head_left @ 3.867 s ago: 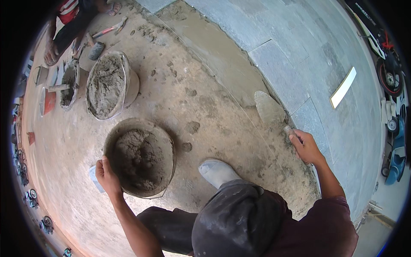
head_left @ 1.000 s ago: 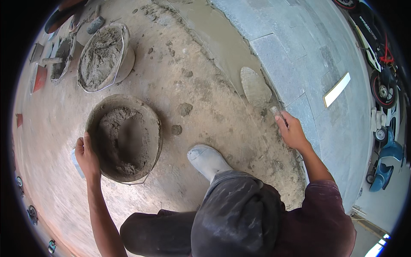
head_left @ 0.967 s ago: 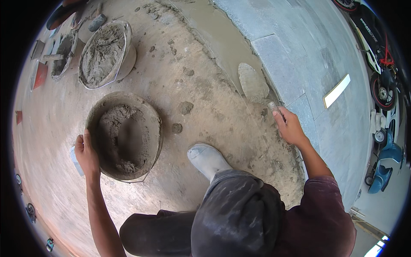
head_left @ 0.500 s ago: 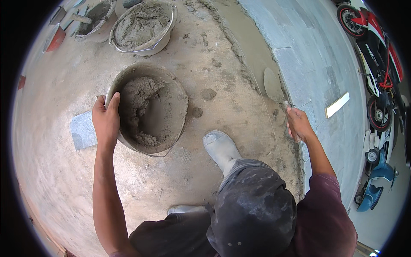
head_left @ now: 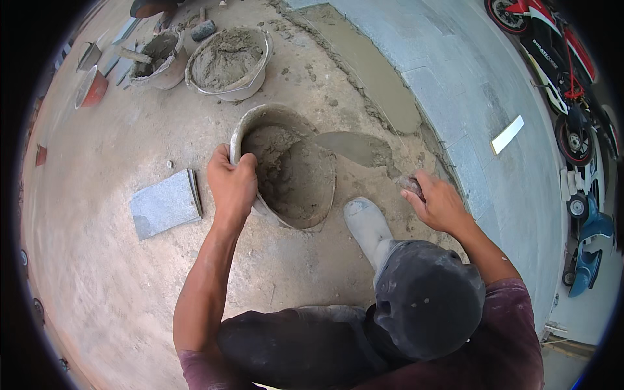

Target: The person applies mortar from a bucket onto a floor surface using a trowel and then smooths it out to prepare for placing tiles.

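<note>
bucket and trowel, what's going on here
The person's left hand grips the rim of a bucket holding grey, mortar-like mix. Their right hand holds a trowel by its handle, the blade's tip overlapping the bucket's right edge in this view. Beyond, a smooth wet strip runs alongside grey tiles.

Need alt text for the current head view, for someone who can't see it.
A person's left hand grips a bucket of grey mortar by its rim, while their right hand holds a trowel, its tip overlapping the bucket's right edge. Grey slabs lie left of the bucket; farther off, a strip of spread mortar borders grey paving.
</note>
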{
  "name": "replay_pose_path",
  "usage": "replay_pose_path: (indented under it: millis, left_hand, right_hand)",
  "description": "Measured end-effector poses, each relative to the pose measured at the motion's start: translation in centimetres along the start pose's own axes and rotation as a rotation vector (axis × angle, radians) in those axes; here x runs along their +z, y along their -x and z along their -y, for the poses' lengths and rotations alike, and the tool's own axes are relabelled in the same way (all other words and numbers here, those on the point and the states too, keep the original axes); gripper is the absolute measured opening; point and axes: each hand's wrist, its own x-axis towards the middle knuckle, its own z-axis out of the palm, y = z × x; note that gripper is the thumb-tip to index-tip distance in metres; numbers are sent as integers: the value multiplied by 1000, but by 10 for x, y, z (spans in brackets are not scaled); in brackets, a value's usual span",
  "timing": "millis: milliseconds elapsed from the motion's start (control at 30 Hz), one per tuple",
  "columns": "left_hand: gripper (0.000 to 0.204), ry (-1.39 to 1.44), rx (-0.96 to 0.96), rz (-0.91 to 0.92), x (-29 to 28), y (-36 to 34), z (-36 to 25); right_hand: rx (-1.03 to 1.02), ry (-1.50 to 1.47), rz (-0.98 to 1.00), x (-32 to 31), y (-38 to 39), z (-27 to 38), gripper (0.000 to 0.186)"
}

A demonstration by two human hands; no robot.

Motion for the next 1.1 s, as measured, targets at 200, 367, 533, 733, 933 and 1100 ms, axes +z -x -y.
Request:
replay_pose_path:
  millis: [200,367,533,733,933,1100]
  left_hand:
    - [10,208,-82,28,21,7,11]
    - [9,145,-79,-77,33,8,28]
    - [20,94,-87,-140,37,-9,30]
    - [42,-163,-41,-147,45,-31,20]
    - [45,-238,-19,-114,50,-35,14]
    - [46,-294,-3,-125,45,-36,15]
  right_hand:
    - [-346,199,-168,-22,-55,-8,35]
    - [-482,368,-146,-31,-98,-26,33]
    - [-520,335,-126,-11,-131,-27,31]
    - [-602,338,-151,0,-161,-39,39]
    - [-544,226,-28,8,-174,-36,40]
    - [-415,46,178,4,-165,-30,35]
